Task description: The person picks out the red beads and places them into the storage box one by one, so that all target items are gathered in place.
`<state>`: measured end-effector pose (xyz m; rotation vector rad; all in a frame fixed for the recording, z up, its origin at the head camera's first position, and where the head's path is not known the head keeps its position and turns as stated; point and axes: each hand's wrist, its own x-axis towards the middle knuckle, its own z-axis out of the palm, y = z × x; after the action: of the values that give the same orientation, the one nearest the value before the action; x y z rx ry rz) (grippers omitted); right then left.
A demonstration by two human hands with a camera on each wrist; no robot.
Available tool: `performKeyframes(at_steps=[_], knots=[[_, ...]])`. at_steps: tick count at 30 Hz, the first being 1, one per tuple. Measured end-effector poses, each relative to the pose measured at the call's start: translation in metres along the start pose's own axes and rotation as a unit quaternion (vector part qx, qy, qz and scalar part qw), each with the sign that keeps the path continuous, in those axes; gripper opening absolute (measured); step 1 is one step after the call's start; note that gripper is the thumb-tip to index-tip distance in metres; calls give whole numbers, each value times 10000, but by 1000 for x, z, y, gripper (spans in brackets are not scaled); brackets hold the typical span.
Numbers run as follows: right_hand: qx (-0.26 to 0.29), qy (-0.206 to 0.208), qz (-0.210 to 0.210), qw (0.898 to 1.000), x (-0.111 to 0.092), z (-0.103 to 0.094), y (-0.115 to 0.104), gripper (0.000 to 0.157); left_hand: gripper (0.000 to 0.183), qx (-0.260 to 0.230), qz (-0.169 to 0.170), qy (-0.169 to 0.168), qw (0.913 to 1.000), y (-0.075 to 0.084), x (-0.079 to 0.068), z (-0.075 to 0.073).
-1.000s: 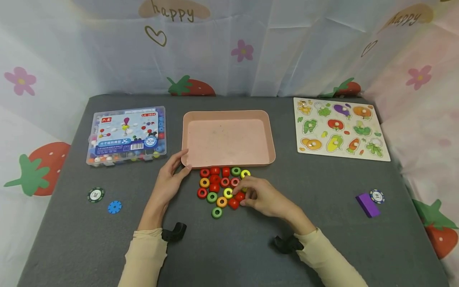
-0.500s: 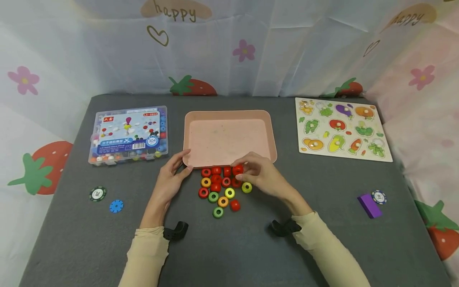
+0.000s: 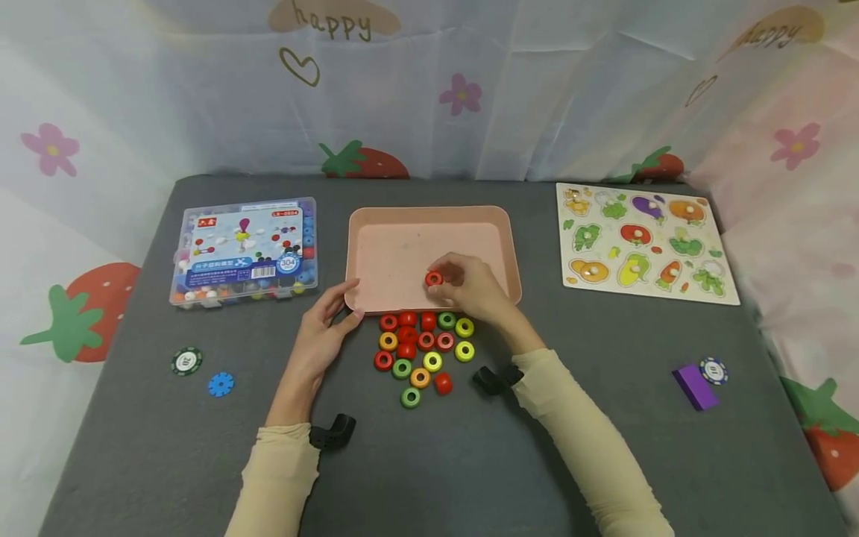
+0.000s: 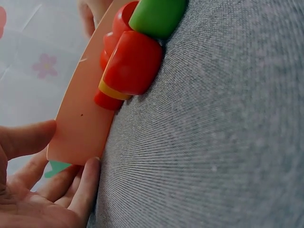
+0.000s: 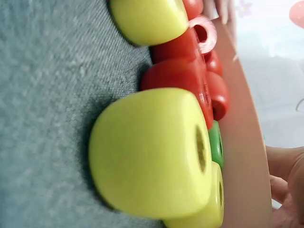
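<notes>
In the head view my right hand (image 3: 470, 286) pinches a red ring-shaped bead (image 3: 434, 278) between thumb and fingers, over the front part of the pink tray (image 3: 382, 261). My left hand (image 3: 322, 332) holds that tray at its front left corner, thumb at the front wall and a finger on the rim, as the left wrist view shows too. Along the tray's front lies a cluster of beads with holes: red beads (image 3: 406, 334), green beads (image 3: 402, 369), yellow beads (image 3: 464, 351) and orange beads (image 3: 420, 378). A yellow bead (image 5: 149, 152) looms large in the right wrist view.
A clear box of small coloured parts (image 3: 244, 253) stands back left, and a vegetable puzzle board (image 3: 647, 242) lies back right. A green chip (image 3: 186, 361) and a blue disc (image 3: 221, 384) lie left. Right are a purple block (image 3: 696, 388) and a dark blue chip (image 3: 713, 371).
My right hand took the red bead from the right side of the cluster and carried it forward over the tray. My left hand stays at the tray corner.
</notes>
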<state>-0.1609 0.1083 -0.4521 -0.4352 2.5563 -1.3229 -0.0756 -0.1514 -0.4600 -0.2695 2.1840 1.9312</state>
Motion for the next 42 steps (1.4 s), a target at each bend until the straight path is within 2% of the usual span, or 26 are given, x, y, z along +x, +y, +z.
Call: performKeyframes(at_steps=[5, 12, 18, 21, 25, 33, 42], knots=[[-306, 37, 208, 9993, 1, 2, 1, 30, 51, 24, -38, 21, 10000, 1, 0, 2], [-403, 158, 45, 9991, -8, -2, -3, 32, 49, 142, -42, 105, 9998, -2, 3, 0], [-194, 67, -293, 9994, -38, -9, -17, 31, 49, 127, -19, 111, 9999, -2, 2, 0], [31, -136, -507, 9986, -57, -8, -24, 33, 49, 147, -32, 109, 9998, -1, 2, 0], [-8, -454, -706, 9965, -82, -2, -26, 36, 49, 185, -77, 74, 9998, 0, 1, 0], [-524, -793, -691, 9931, -120, 12, -16, 39, 49, 230, -58, 61, 9997, 0, 3, 1], [-1328, -729, -764, 9855, -131, 25, -12, 30, 48, 232, -97, 104, 9996, -2, 3, 0]])
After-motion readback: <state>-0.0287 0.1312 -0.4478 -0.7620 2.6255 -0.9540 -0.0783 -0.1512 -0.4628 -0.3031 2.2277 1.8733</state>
